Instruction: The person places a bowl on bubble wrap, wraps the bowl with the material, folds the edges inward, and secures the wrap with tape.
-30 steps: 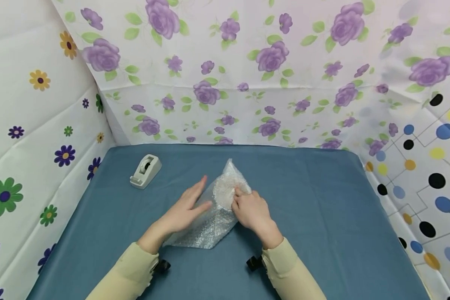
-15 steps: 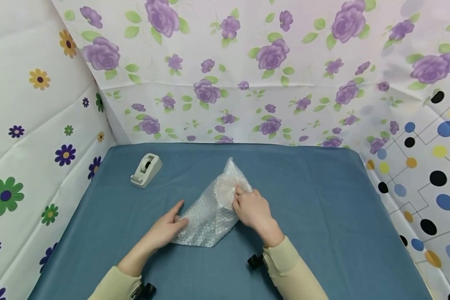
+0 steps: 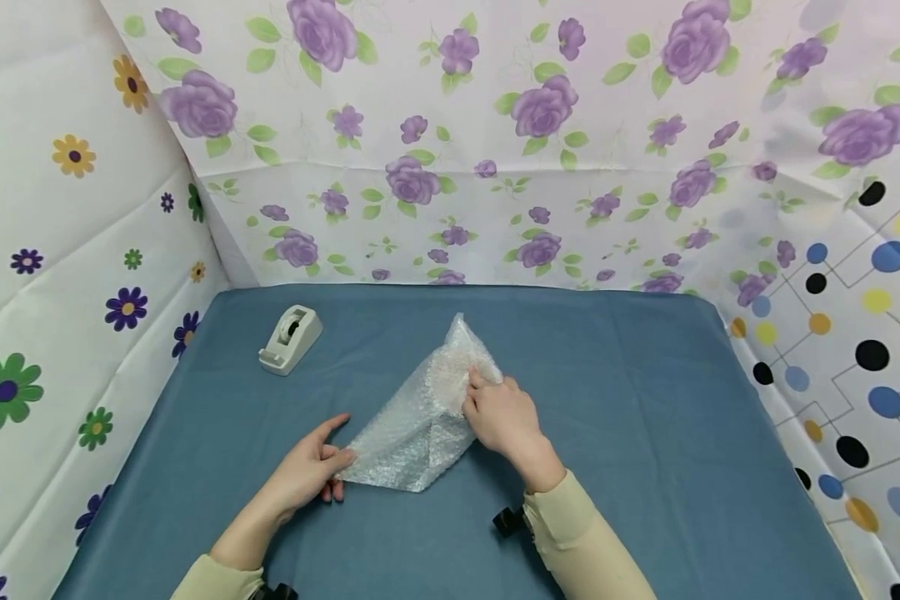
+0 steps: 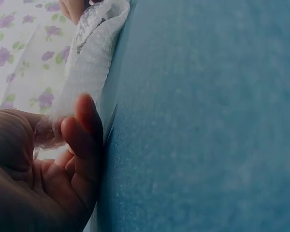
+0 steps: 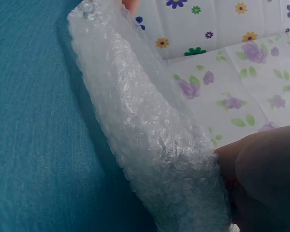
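A sheet of clear bubble wrap (image 3: 401, 446) lies folded over a round, pale thing (image 3: 450, 379) that shows through it near its far end. My left hand (image 3: 307, 471) pinches the near left corner, thumb on top and fingers beneath; the left wrist view shows the plastic between thumb and fingers. On the right edge, beside the round thing, my right hand (image 3: 504, 417) grips the wrap with curled fingers, its index finger pressing on top. In the right wrist view, the bubbly side of the wrap hides most of those fingers.
A white tape dispenser (image 3: 291, 340) stands at the back left of the blue tablecloth (image 3: 645, 442). Flowered curtains (image 3: 450, 167) hang behind and at the left, a dotted one (image 3: 862, 375) at the right. Each wrist wears a small black camera.
My left hand has moved from above the middle of the wrap down and left to its corner, and now pinches it. The right hand has stayed in place.
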The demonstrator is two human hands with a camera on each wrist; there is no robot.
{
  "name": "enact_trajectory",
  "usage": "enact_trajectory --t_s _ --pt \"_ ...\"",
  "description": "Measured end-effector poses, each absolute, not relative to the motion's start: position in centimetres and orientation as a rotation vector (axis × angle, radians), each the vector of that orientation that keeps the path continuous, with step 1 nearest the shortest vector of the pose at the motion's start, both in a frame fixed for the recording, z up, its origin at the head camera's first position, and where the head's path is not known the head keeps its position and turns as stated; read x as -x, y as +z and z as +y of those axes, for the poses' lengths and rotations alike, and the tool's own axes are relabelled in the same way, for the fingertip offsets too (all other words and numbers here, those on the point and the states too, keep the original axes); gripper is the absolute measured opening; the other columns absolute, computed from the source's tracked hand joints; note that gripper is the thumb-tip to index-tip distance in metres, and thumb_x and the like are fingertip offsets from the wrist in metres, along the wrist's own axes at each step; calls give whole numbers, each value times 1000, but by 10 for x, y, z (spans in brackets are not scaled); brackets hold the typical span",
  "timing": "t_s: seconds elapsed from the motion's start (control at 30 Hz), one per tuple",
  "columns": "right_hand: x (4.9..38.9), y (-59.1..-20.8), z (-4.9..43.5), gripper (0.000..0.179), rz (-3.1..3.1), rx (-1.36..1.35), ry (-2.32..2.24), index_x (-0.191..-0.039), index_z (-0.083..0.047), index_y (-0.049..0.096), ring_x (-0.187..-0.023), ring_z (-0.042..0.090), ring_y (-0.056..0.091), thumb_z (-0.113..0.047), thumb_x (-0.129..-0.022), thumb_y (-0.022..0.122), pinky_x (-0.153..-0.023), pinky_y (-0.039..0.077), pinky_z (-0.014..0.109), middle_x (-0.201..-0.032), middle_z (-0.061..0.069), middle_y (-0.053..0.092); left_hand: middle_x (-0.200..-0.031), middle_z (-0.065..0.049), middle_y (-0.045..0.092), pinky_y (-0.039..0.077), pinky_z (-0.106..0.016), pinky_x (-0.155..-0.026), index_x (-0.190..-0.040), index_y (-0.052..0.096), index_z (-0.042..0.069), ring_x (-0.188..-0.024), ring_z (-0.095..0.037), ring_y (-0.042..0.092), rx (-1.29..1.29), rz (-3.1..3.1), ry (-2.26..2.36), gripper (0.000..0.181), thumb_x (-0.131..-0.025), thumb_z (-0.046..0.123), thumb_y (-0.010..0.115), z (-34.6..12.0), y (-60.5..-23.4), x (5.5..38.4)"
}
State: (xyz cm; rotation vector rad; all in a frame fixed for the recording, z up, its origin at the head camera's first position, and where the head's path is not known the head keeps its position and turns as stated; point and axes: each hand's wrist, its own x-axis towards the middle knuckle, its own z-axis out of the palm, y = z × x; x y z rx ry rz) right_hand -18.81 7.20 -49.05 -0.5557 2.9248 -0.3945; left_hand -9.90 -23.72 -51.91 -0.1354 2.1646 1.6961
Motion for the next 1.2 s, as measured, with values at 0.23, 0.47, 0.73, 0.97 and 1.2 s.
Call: enact_trajectory --t_s 0.23,0.47,0.73,0.97,1.2 --pt "188 -491 72 45 2915 515 -383 -87 -21 80 -134 51 54 -29 -116 46 -59 41 38 -167 1 43 -71 -14 63 54 -40 -52 -171 16 4 -55 -31 64 114 2195 1671 76 -109 7 61 -236 -518 99" --pt "190 -491 72 42 2880 483 -408 -105 -20 84 -141 48 49 -29 -116 44 -59 43 39 -169 -1 40 -71 -13 63 57 -39 -53 -170 24 7 -60 -33 69 136 2217 1655 71 -108 3 59 -234 -518 99" --pt "190 -490 72 43 2876 465 -439 -105 -22 85 -138 48 52 -30 -116 44 -57 43 39 -169 -1 40 -72 -16 68 57 -38 -53 -167 30 4 -55 -30 68 173 2239 1632 66 -109 7 61 -237 -516 99" --pt "191 -491 71 49 2862 467 -467 -83 -24 78 -131 49 55 -30 -116 43 -52 39 36 -169 -2 38 -67 -19 67 56 -39 -48 -163 38 2 -48 -28 66 237 2210 1644 62 -109 15 66 -243 -514 96" --pt "190 -490 71 51 2863 463 -474 -76 -26 72 -121 47 59 -31 -116 42 -51 37 36 -169 -1 38 -78 -25 69 60 -38 -57 -163 35 1 -61 -32 71 203 2118 1807 61 -110 10 63 -255 -509 91"
